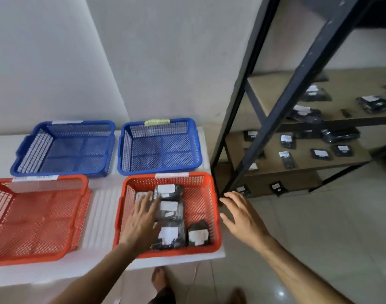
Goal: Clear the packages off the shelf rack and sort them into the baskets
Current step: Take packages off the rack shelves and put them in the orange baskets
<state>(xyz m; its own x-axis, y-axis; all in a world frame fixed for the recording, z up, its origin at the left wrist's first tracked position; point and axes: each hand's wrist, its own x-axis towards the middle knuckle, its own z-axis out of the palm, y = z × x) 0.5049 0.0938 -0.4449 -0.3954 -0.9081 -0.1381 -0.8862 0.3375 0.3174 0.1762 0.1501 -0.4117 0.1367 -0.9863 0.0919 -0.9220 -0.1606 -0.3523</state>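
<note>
I see a dark metal shelf rack (282,102) right of four baskets, black labelled packages (373,104) on its boards (blurred), right red mesh basket (211,207) holding several more, left hand (141,222) fingers spread over them, right hand (244,218) spread, empty.

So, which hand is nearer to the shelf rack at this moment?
The right. The right hand is open in the air between the red basket and the shelf rack, near its lowest shelf. The left hand is over the packages inside that basket.
</note>
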